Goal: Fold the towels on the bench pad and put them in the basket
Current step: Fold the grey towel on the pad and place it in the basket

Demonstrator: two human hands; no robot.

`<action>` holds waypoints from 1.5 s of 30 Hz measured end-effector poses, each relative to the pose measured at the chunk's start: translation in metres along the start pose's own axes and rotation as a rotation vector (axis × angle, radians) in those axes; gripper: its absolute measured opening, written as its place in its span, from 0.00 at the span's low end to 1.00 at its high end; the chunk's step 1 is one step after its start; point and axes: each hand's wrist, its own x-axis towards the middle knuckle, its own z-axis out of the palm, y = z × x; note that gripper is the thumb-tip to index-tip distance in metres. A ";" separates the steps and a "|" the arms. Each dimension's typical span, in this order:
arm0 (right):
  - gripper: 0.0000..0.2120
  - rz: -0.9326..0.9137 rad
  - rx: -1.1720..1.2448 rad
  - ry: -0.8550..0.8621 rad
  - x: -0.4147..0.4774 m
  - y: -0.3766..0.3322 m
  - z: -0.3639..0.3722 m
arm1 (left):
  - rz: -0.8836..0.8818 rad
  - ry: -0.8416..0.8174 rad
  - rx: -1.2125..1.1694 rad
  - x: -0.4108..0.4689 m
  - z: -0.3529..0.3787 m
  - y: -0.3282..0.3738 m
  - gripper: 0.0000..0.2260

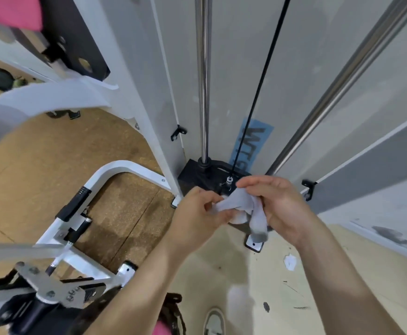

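The grey towel (242,209) is bunched up in the air between your two hands, in front of the black base of the weight machine (195,176) and resting on nothing. Your left hand (197,213) pinches one end between thumb and fingertips. Your right hand (280,204) has its fingers curled round the crumpled middle, and a loose tail hangs below it.

You look to be opening the towel out before the first fold. To do that well:

- Work your pinches out to two corners of one edge.
- Let the cloth drop flat and pull it lightly taut.
- Only then bring the corners together, because folding it while wadded will trap creases.

A flat surface would help, but no bench pad or basket shows here.

By count:

- One towel is in your hands.
- One pink cloth (11,10) is at the top left, too blurred to say whether it is a towel.
- Two steel rods are in view, one upright (203,93) and one slanting (357,68).
- One black cable (258,93) runs between the rods.
- One shoe (213,322) is below.
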 end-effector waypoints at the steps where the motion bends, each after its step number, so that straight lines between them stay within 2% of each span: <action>1: 0.10 -0.017 -0.012 -0.082 -0.015 -0.013 0.005 | -0.019 -0.012 -0.123 -0.015 -0.012 0.013 0.09; 3: 0.10 -0.068 -0.070 -0.155 -0.043 -0.033 0.015 | -0.050 -0.078 -0.342 -0.047 -0.032 0.042 0.15; 5: 0.10 -0.132 -0.117 -0.131 -0.070 -0.047 0.028 | -0.047 -0.105 -0.484 -0.082 -0.049 0.072 0.16; 8: 0.11 -0.212 -0.140 -0.136 -0.123 -0.064 0.053 | -0.022 -0.013 -0.661 -0.140 -0.076 0.112 0.18; 10: 0.13 -0.223 -0.110 -0.252 -0.167 -0.074 0.071 | -0.031 0.039 -0.808 -0.180 -0.096 0.126 0.16; 12: 0.13 -0.260 -0.183 -0.377 -0.213 -0.079 0.095 | -0.022 0.070 -0.879 -0.225 -0.118 0.135 0.15; 15: 0.09 -0.384 -0.335 -0.361 -0.272 -0.076 0.142 | -0.001 0.150 -0.826 -0.299 -0.146 0.132 0.14; 19: 0.06 -0.488 -0.282 -0.364 -0.343 -0.063 0.213 | 0.091 0.225 -0.776 -0.405 -0.182 0.115 0.14; 22: 0.05 -0.516 -0.267 -0.485 -0.390 -0.052 0.270 | 0.086 0.244 -0.784 -0.485 -0.206 0.094 0.19; 25: 0.02 -0.495 -0.396 -0.609 -0.423 -0.034 0.328 | 0.106 0.235 -0.620 -0.548 -0.219 0.064 0.11; 28: 0.02 -0.477 -0.550 -0.728 -0.446 -0.010 0.376 | 0.095 0.413 -0.614 -0.600 -0.226 0.037 0.16; 31: 0.04 -0.371 -0.648 -0.930 -0.462 0.015 0.413 | 0.122 0.600 -0.723 -0.643 -0.230 0.020 0.12; 33: 0.00 -0.312 -0.709 -1.068 -0.470 0.035 0.433 | 0.072 0.751 -0.704 -0.666 -0.229 0.004 0.09; 37: 0.08 -0.202 -0.865 -1.259 -0.476 0.078 0.466 | -0.089 1.017 -0.637 -0.709 -0.223 -0.034 0.07; 41: 0.04 -0.285 -1.165 -1.404 -0.476 0.130 0.495 | -0.310 1.221 -0.367 -0.756 -0.215 -0.075 0.03; 45: 0.03 -0.349 -1.319 -1.478 -0.490 0.184 0.522 | -0.598 1.471 -0.049 -0.807 -0.209 -0.103 0.12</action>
